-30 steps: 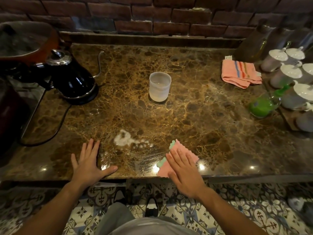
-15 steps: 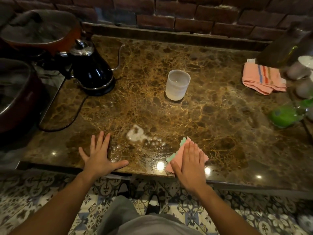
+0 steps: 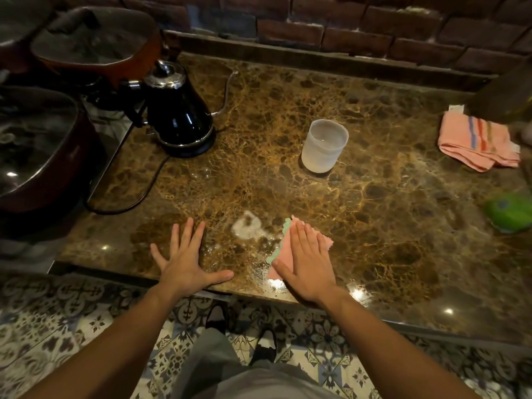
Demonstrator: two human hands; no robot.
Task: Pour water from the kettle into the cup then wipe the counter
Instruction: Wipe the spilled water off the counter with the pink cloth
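A black gooseneck kettle [image 3: 178, 116] stands on its base at the back left of the brown marble counter [image 3: 374, 197]. A frosted cup [image 3: 324, 145] with water in it stands upright mid-counter. Near the front edge my right hand [image 3: 306, 263] lies flat, pressing a pink-and-green cloth [image 3: 283, 243] onto the counter. A white wet patch [image 3: 247, 227] lies just left of the cloth. My left hand [image 3: 187, 260] rests flat on the counter, fingers spread, holding nothing.
Two large reddish pots [image 3: 43, 151] stand at the left, the kettle's cord [image 3: 138, 197] curving past them. A folded striped pink towel [image 3: 478, 142] lies at the back right, a green object [image 3: 509, 211] below it. A brick wall [image 3: 374, 33] backs the counter.
My right hand and the cloth slid a little left toward the wet patch. The view has swung left and down, so the things at the right have left the frame. My left hand stays put.
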